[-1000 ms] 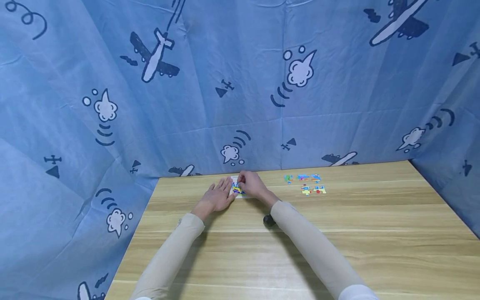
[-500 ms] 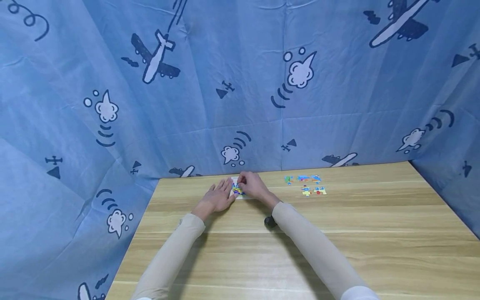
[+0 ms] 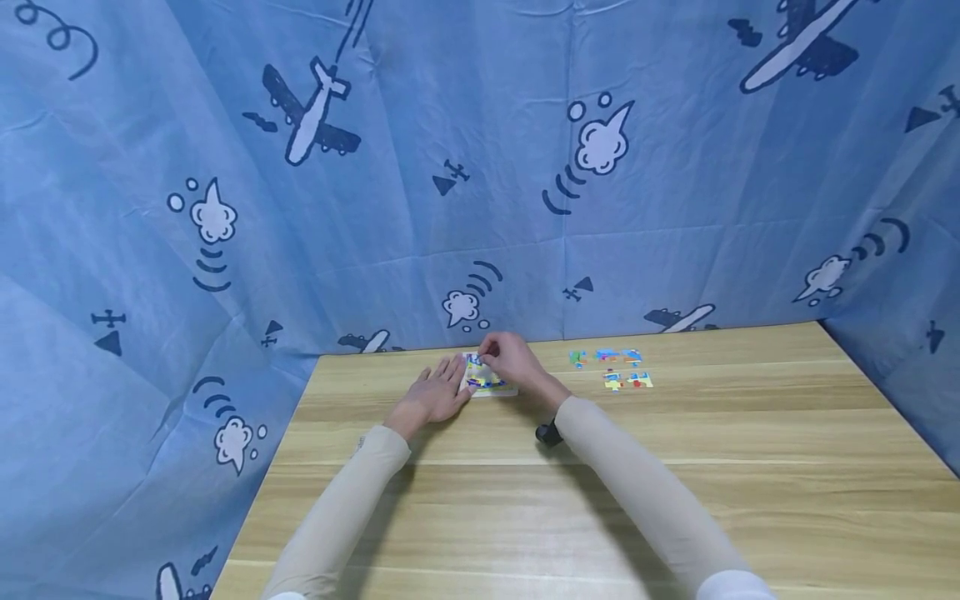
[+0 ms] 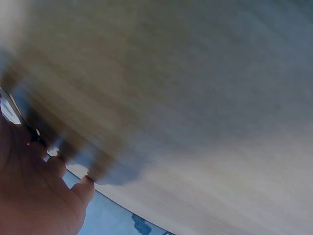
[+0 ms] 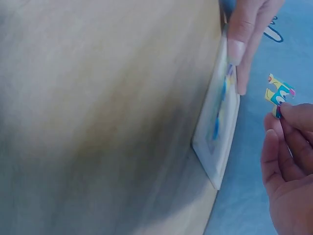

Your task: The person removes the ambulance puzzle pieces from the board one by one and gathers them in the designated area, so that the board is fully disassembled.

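A white-rimmed puzzle board (image 3: 504,392) lies near the table's back edge, its picture partly filled with coloured pieces. Spread along its left side is my left hand (image 3: 435,397), fingers straight; in the right wrist view the thumb of that left hand (image 5: 245,32) touches the board's rim. My right hand (image 3: 513,364) is above the board. Between thumb and index finger it pinches a jigsaw piece (image 5: 280,92), yellow and teal with cartoon eyes, held clear of the board. The left wrist view shows only part of the left hand (image 4: 44,196) and a blurred tabletop.
Several loose jigsaw pieces (image 3: 618,357) lie in a row right of the board, with more yellow pieces (image 3: 640,380) just in front. A blue airplane-print curtain (image 3: 480,167) stands behind the wooden table (image 3: 480,517). A black object (image 3: 549,434) is at the right wrist.
My right hand has lifted slightly up and to the right from the board's middle, so more of the board shows. The left hand has stayed in place.
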Motion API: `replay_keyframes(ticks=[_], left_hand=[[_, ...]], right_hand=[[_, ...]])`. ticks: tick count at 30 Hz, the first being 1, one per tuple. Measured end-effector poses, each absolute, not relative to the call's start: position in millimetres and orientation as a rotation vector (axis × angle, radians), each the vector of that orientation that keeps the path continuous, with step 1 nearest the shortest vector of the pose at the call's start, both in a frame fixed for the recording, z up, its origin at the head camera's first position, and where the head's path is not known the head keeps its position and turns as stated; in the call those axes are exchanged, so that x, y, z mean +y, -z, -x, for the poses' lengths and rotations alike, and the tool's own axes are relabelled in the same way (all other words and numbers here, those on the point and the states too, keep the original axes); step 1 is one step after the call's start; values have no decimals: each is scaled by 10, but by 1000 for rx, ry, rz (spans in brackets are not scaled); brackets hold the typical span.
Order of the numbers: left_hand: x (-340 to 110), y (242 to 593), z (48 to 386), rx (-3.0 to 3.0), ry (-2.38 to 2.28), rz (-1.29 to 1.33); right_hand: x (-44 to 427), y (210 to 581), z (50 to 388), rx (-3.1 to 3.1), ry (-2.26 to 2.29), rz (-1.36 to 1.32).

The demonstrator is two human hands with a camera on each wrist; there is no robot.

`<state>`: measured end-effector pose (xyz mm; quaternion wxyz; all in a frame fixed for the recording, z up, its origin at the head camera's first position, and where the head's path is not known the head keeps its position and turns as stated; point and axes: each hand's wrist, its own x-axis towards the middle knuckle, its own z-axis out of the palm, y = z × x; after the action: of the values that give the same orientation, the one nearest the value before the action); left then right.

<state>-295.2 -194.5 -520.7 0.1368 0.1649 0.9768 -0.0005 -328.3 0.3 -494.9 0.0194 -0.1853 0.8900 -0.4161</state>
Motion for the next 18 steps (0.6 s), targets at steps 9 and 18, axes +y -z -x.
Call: replay_keyframes(ticks=[9,18], left_hand=[[-1953,5225,2959,2833,-9,-480],[-1948,5222,2957,2838,-38,-483]], right_hand=[[142,4857,3305,2686,1374,634],[339,4769,3312,2674,1360,691]])
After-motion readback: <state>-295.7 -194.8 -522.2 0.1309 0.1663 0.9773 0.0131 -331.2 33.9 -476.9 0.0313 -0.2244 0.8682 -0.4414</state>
